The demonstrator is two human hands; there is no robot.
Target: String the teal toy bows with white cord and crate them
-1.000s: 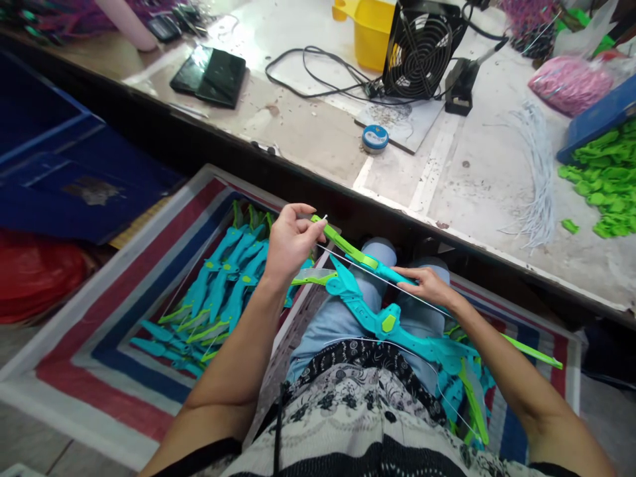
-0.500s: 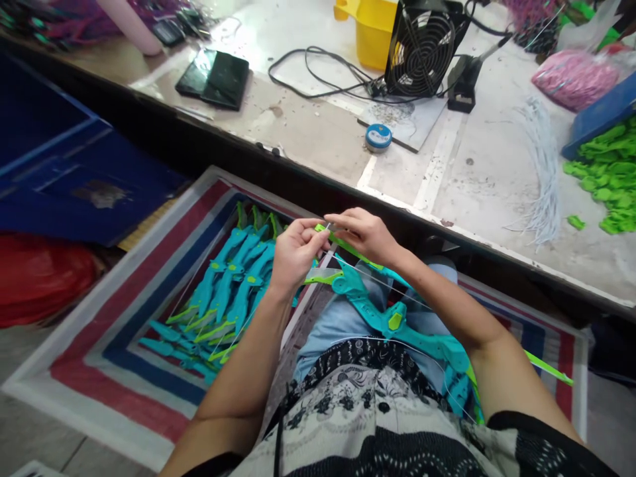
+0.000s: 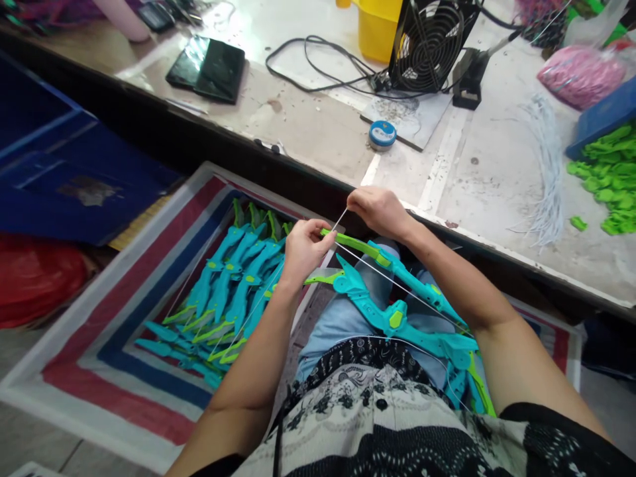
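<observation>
A teal and lime-green toy bow [image 3: 397,321] lies across my lap. My left hand [image 3: 304,250] pinches the bow's green upper tip [image 3: 348,242]. A little above and to the right, my right hand [image 3: 378,209] grips the free end of the white bowstring [image 3: 340,219], drawn taut from the tip. The rest of the string [image 3: 397,285] runs down along the bow toward my right forearm. A second bow lies under it on my lap.
A striped woven bag [image 3: 99,331] on my left holds several finished teal bows [image 3: 223,298]. The workbench [image 3: 308,132] ahead carries a black fan [image 3: 427,43], cables, a yellow bin [image 3: 377,26], a blue tin [image 3: 382,135], white strings [image 3: 544,172], green parts [image 3: 606,179] and a phone [image 3: 209,66].
My right hand left the bow's grip, came up to the green tip beside my left hand, then pulled the string end up and away to the right.
</observation>
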